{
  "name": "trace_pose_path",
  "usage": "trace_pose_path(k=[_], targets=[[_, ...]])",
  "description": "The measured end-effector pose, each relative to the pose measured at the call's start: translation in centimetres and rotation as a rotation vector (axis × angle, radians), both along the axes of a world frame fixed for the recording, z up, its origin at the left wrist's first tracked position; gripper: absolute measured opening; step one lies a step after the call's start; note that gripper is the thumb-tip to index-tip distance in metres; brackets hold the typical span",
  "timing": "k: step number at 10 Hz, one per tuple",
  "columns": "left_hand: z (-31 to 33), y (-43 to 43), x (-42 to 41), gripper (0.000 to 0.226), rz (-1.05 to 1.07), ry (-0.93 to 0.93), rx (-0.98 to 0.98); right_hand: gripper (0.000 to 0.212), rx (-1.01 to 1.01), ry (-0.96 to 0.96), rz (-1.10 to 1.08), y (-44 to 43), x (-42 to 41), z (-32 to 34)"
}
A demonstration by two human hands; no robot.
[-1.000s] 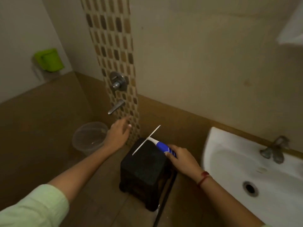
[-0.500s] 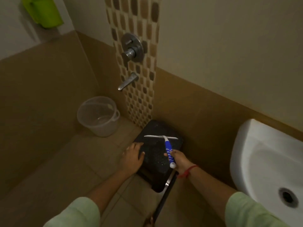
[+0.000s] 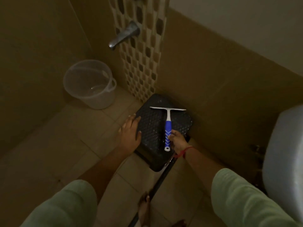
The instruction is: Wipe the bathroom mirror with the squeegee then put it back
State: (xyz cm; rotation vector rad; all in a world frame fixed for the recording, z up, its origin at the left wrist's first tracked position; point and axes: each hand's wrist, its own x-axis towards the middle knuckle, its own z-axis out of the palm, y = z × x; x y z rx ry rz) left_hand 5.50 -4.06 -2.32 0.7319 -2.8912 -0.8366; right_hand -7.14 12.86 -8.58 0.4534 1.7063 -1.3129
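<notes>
Blue-handled squeegee [image 3: 167, 122] lies on the stool [image 3: 151, 128], blade away from my right grip [image 3: 178, 142], which pinches its handle; left grip [image 3: 129, 133] spread flat.

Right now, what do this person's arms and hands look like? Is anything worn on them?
The left sleeve and right sleeve are loose and pale green, ending near the elbow; the forearms are bare. A thin red thread band circles the right wrist. The left hand and right hand are ungloved.
</notes>
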Motion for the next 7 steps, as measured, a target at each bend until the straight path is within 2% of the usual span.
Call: trace_pose_path(k=[2,4,6,7], targets=[[-4.0,0.8,-0.5,0.069,-0.120,-0.211,-0.050,0.034,0.078,0.070,0.107,-0.3,-0.4,-3.8],[-4.6,3.0,-0.2,0.069,-0.112,-0.276,-0.050,0.031,0.186,0.268,0.155,0.1,0.1,-5.2],[-4.5,4.1,0.9,0.067,-0.091,-0.306,-0.013,0.036,0.116,0.262,0.068,1.3,1.6,-4.4],[-3.2,5.0,1.4,0.064,-0.075,-0.275,0.000,0.030,0.073,0.316,-0.020,2.3,2.5,-2.8]])
